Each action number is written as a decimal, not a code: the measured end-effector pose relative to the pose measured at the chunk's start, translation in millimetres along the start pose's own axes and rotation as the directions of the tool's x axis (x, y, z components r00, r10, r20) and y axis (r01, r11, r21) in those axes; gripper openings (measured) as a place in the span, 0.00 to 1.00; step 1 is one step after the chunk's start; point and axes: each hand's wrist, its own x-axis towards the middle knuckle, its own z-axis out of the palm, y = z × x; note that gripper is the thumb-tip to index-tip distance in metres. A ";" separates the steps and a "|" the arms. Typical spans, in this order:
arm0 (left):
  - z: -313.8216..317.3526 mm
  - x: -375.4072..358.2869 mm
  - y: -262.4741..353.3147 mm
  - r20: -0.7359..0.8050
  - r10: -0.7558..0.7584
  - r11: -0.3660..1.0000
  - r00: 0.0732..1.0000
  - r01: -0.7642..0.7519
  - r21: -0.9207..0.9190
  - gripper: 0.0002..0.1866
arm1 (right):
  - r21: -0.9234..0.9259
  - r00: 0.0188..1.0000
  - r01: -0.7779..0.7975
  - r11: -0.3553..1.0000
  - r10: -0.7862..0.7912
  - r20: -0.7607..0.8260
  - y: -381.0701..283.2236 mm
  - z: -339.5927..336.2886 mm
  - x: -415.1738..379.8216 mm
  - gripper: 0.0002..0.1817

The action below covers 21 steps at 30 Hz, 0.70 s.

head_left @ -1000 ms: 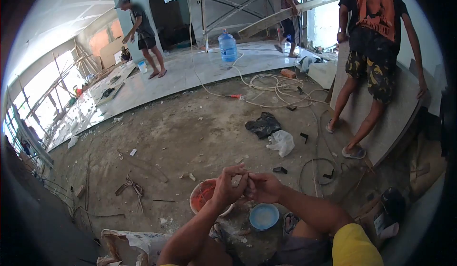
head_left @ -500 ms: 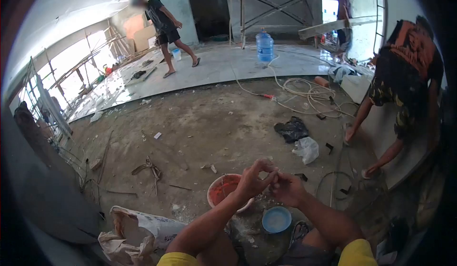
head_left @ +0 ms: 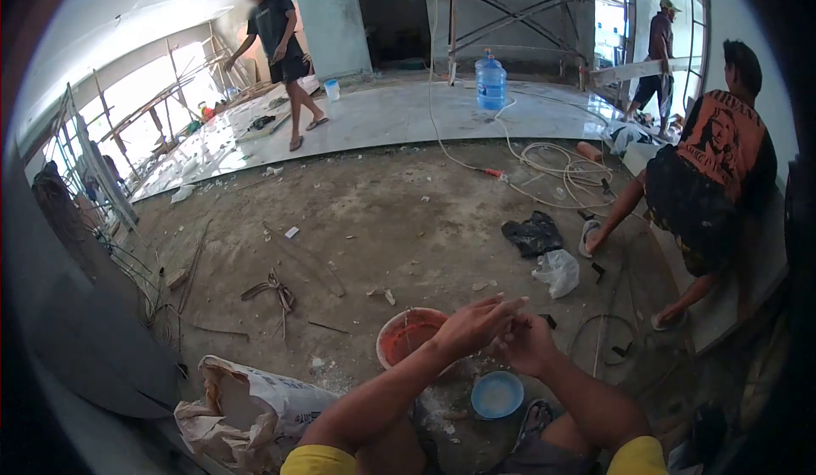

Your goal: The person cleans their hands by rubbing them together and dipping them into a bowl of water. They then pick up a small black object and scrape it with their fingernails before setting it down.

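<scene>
My left hand (head_left: 478, 322) reaches across with its fingers stretched out, their tips above my right hand. My right hand (head_left: 529, 346) has its fingers curled, close against the left. Anything small between the two hands is hidden or too small to name. Below and left of them stands a bucket (head_left: 389, 339) with a reddish inside, partly covered by my left forearm. A light blue bowl (head_left: 496, 394) with pale contents sits on the ground beneath my right hand, near my foot.
A torn paper sack (head_left: 289, 400) lies at lower left. Black plastic (head_left: 534, 235), a clear bag (head_left: 558, 273) and a coiled hose (head_left: 557, 161) lie ahead. One person (head_left: 710, 161) straddles a board at right; another (head_left: 276, 37) stands on the tiles near a water jug (head_left: 490, 82).
My left hand's fingers have straightened from a pinch over my right hand. The person at right has risen from bending low. The person on the tiles now has an arm out.
</scene>
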 end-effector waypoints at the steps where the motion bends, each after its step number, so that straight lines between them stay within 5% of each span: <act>1: 0.9 0.6 -0.6 0.001 0.001 1.000 1.000 -0.001 -0.006 0.25 | -0.004 0.999 0.002 1.000 -0.002 -0.036 -0.4 4.5 -2.8 0.18; 12: 3.0 6.8 7.5 0.074 -0.016 1.000 0.997 0.014 0.027 0.24 | -0.017 0.989 0.003 1.000 -0.006 -0.145 -0.6 2.0 -5.0 0.14; 16: 11.7 5.1 -8.4 0.134 0.120 0.985 0.984 -0.135 0.107 0.20 | -0.022 0.992 0.009 1.000 -0.012 -0.122 -0.9 8.5 -6.5 0.15; 18: 0.0 9.2 7.2 0.072 -0.051 0.998 0.996 0.053 -0.024 0.15 | -0.017 0.999 -0.021 1.000 0.021 -0.051 0.8 -1.7 -1.9 0.14; 21: 4.5 7.9 1.9 -0.005 0.020 0.999 1.000 -0.020 0.032 0.15 | 0.010 0.999 -0.009 1.000 0.008 0.046 3.6 -11.3 2.2 0.15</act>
